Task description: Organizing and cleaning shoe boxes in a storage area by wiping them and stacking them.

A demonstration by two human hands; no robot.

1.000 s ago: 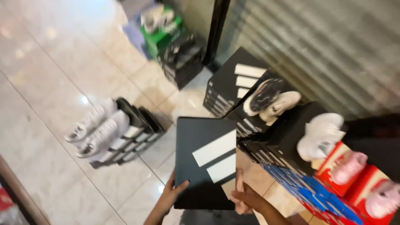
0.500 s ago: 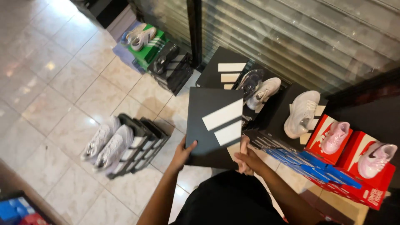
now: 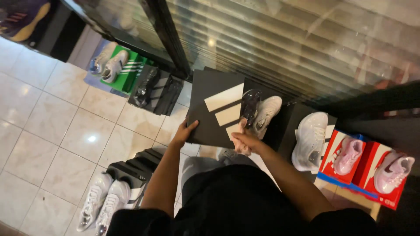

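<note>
I hold a flat black shoebox lid [image 3: 210,109] with white stripes in front of me, raised over the display. My left hand [image 3: 183,132] grips its lower left edge. My right hand [image 3: 244,140] grips its lower right edge, close to a white and black shoe [image 3: 261,111] that sits on a black box. My black shirt fills the bottom of the view.
To the right stand a white shoe [image 3: 310,140] on a black box and pink shoes [image 3: 349,155] on red boxes [image 3: 372,168]. On the tiled floor are black boxes [image 3: 131,168] with white shoes [image 3: 100,207], more boxes [image 3: 157,89] and a green box [image 3: 129,72]. A ribbed shutter [image 3: 284,43] is behind.
The lid has come up and away from me, toward the shutter and over the stacked boxes. The view has swung toward the shutter. Both hands keep hold of the lid.
</note>
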